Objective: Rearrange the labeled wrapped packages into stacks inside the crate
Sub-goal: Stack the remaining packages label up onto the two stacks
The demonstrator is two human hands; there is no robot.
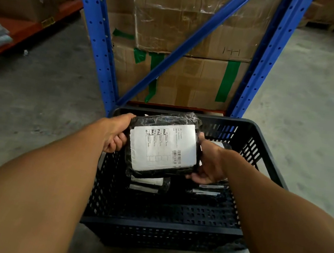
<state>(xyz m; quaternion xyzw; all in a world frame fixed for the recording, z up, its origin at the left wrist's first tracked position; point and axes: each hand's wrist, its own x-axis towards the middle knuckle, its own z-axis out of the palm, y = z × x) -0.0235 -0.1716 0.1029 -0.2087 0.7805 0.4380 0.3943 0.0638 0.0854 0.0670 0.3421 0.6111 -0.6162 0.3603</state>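
A black wrapped package (161,145) with a large white label faces up above the dark perforated crate (167,225). My left hand (116,134) grips its left edge and my right hand (208,164) grips its right edge, so both hold it over the crate's middle. Below it, other black labeled packages lie in the crate: one stack (148,184) near the centre and another (209,192) at the right, partly hidden by the held package and my right hand.
The crate stands on a concrete floor (32,104). Behind it rises a blue metal rack (99,48) with a diagonal brace, filled with taped cardboard boxes (195,31). An orange shelf beam (27,28) with folded cloth is at the left.
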